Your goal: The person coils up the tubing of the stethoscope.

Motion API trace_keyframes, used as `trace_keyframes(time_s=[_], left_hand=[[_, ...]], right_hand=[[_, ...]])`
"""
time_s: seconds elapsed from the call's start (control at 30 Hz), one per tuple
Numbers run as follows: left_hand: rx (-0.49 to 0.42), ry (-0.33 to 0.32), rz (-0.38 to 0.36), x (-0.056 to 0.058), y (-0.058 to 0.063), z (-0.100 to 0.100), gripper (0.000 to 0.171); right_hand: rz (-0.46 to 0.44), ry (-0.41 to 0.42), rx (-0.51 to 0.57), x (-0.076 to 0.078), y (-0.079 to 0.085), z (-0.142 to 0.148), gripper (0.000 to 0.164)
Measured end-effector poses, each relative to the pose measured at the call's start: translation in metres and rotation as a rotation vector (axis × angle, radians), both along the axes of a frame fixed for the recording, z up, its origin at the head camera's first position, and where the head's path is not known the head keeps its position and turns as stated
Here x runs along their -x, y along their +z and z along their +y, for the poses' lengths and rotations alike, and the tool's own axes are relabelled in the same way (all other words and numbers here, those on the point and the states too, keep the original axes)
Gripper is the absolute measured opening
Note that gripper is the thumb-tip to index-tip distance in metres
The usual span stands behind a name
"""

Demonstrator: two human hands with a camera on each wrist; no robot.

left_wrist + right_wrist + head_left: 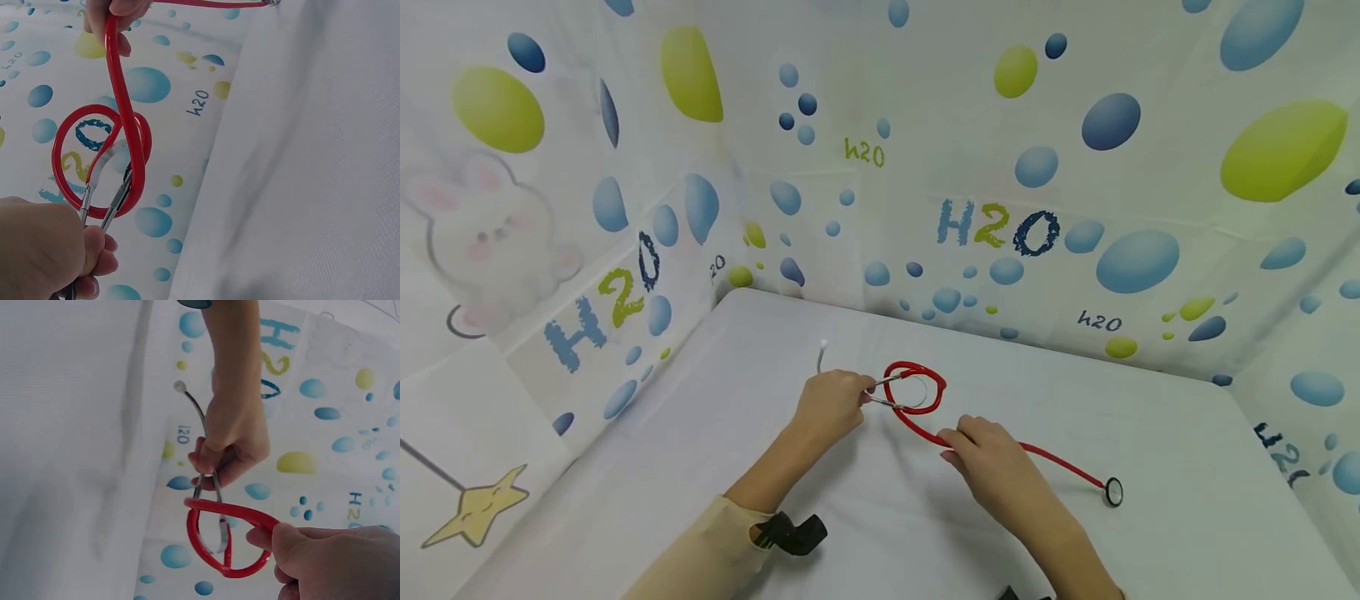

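Note:
A stethoscope with red tubing (942, 387) is held above the white table. My left hand (831, 407) grips its two metal ear tubes (116, 203) close together. One pale ear tip (180, 386) sticks out behind that hand. Just past the ear tubes the tubing forms a loop, which shows in all views. Farther along, my right hand (988, 458) pinches the tubing between thumb and fingers. From there the tubing runs right to the round, black-rimmed chest piece (1114, 492). The other ear tip is hidden by the left hand.
A white-covered table (1187, 433) spreads beneath both hands. Behind and beside it hang white sheets (925, 167) printed with blue and green drops and H2O lettering. A black strap mount (793, 533) sits at the left wrist.

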State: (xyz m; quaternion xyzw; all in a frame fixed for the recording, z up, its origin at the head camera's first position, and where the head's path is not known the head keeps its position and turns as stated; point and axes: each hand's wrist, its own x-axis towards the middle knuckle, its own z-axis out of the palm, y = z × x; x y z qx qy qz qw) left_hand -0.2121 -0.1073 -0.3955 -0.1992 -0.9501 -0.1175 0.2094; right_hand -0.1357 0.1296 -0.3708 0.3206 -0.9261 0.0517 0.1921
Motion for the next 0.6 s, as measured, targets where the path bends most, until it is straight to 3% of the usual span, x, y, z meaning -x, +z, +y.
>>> trace_keyframes(time_s=[0.4,0.6], left_hand=[[0.044,0.05,-0.071,0.002,-0.007,-0.001,0.008],[0.074,-0.009,-0.08,-0.002,-0.003,0.007,0.011]], right_hand=[[0.126,0.063,0.009,-0.008,0.018,0.005,0.027],[0.14,0.067,0.056,-0.008,0.026,0.009,0.03]])
